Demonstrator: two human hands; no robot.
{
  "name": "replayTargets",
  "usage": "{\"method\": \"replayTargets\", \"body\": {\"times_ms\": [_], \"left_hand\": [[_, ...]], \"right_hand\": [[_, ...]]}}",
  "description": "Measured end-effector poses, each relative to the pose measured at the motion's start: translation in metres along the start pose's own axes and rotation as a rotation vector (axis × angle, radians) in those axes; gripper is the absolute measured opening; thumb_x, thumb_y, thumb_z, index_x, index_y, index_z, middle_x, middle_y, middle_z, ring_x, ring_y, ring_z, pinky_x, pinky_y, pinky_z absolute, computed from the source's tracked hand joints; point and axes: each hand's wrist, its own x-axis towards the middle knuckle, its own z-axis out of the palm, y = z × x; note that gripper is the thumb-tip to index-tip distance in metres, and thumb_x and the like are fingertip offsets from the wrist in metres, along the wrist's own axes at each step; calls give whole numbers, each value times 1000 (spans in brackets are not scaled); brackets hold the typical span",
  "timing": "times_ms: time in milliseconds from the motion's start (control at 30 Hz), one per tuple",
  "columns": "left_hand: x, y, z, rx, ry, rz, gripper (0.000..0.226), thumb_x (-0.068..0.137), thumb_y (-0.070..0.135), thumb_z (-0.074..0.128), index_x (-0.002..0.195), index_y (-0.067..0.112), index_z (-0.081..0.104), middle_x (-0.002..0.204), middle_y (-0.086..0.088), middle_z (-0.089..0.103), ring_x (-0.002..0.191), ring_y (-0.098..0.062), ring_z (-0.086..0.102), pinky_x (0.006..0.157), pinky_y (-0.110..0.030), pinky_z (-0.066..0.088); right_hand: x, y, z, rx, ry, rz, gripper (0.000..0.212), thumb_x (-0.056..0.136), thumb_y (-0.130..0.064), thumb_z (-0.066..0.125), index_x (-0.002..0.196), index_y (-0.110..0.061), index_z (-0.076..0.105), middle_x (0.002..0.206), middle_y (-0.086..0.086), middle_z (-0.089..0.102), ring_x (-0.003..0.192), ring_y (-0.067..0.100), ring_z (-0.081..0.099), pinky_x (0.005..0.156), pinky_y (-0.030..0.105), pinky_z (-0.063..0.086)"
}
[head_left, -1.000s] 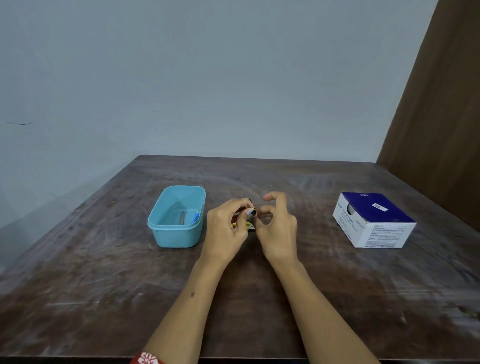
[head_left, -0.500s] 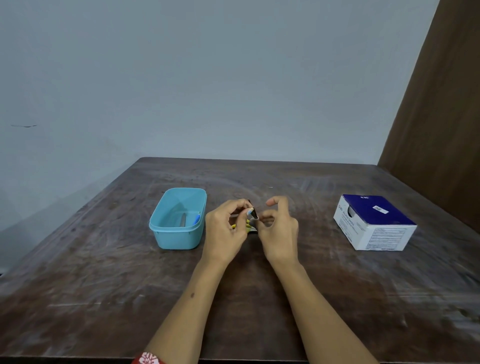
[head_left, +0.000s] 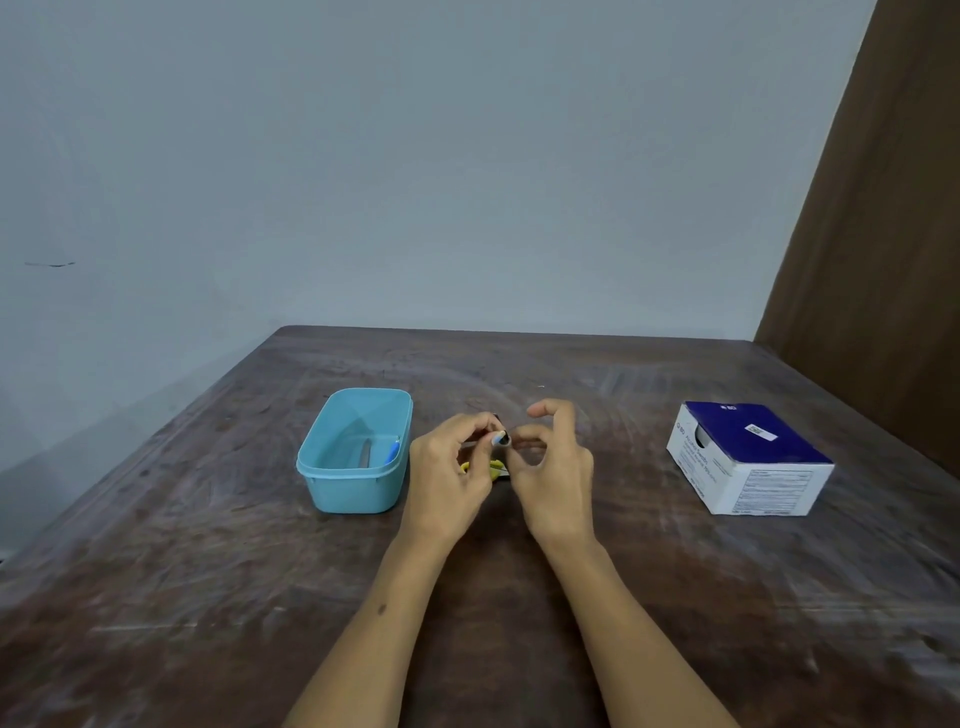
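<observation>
Wooden table (head_left: 208, 597): the left edge runs diagonally beside a pale wall, and a broad bare stretch lies between that edge and the first item. Teal tub (head_left: 358, 493): lidless, standing left of centre well in from every edge; inside it lie a grey stick (head_left: 367, 453) and a blue piece (head_left: 392, 452) against its right wall. Left hand (head_left: 447, 478): just right of the tub and apart from it, fingers curled, pinching a small blue-and-grey piece (head_left: 500, 439) held slightly above the tabletop at mid-table. Yellow item (head_left: 480, 467): on the table beneath the hands, mostly hidden. Right hand (head_left: 556, 478): thumb and forefinger closed on the same piece from the right, remaining fingers raised and bent. Open tabletop follows to the right. White-and-blue box (head_left: 753, 457): well apart from the hands, near the right edge, which runs beside a brown panel (head_left: 883, 260). The near table area holds only the forearms.
</observation>
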Motion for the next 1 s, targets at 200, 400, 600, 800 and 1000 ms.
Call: {"method": "replayTargets", "body": {"times_ms": [200,400,600,800,1000], "left_hand": [[0,-4,1,51,-61,63,17,80,-3,63,88,10,69,84,2,68,79,-4,61,73,-11,49],[1,-4,0,61,-57,72,17,80,-4,63,88,10,69,83,2,68,78,-3,61,73,-8,46],[1,-3,-1,36,-40,51,18,80,-3,63,90,10,70,85,7,67,79,0,61,74,-10,48],[1,-2,0,6,-14,35,17,81,-1,61,90,10,70,85,9,66,82,-3,63,75,-16,52],[1,-3,-1,4,-4,16,18,80,-3,63,90,11,71,85,10,66,84,1,61,75,-11,50]], "right_hand": [[0,0,-1,-2,-12,6,47,78,-8,73,107,-24,40,87,-3,69,78,9,65,71,27,54],[0,1,0,-19,-17,26,45,78,-9,73,107,-22,40,85,-4,69,78,9,66,71,24,53],[0,0,0,-2,-11,-3,46,78,-9,73,105,-25,39,87,-3,70,79,9,66,70,23,53],[1,3,0,-33,-30,54,47,77,-5,72,101,-25,37,80,-4,68,75,12,66,71,25,53],[0,-2,0,22,-4,10,48,77,-4,72,101,-28,38,85,-2,69,79,9,66,71,24,54]]}}
